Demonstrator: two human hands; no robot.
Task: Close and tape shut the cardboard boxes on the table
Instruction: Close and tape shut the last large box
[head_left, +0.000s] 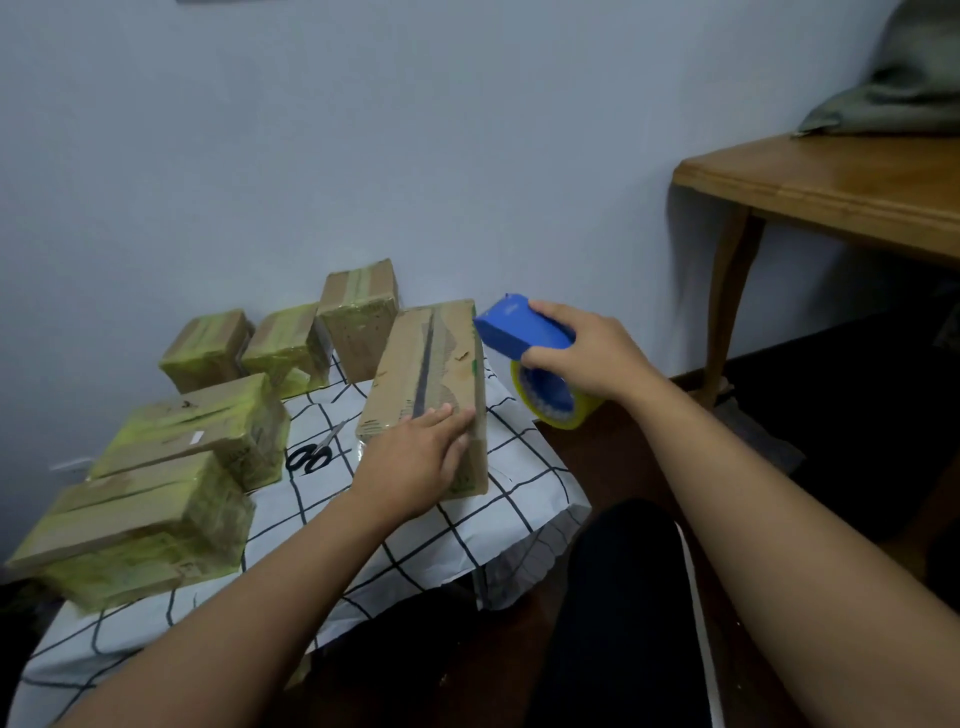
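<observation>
A long brown cardboard box (431, 364) lies on the checked tablecloth (457, 525), its flaps closed with a dark seam running down the top. My left hand (415, 462) rests flat on the box's near end, fingers over its right edge. My right hand (582, 353) grips a blue tape dispenser (519, 330) with a yellowish tape roll (556, 405), held just right of the box's far end. The dispenser's front sits close to the box's far right corner.
Several boxes wrapped in yellowish tape stand at the left and back: two large (197, 426) (130, 525), three smaller (208, 348) (285, 345) (358, 317). Black scissors (311, 452) lie between them. A wooden side table (831, 182) stands at right. My dark-clothed leg (623, 597) is below.
</observation>
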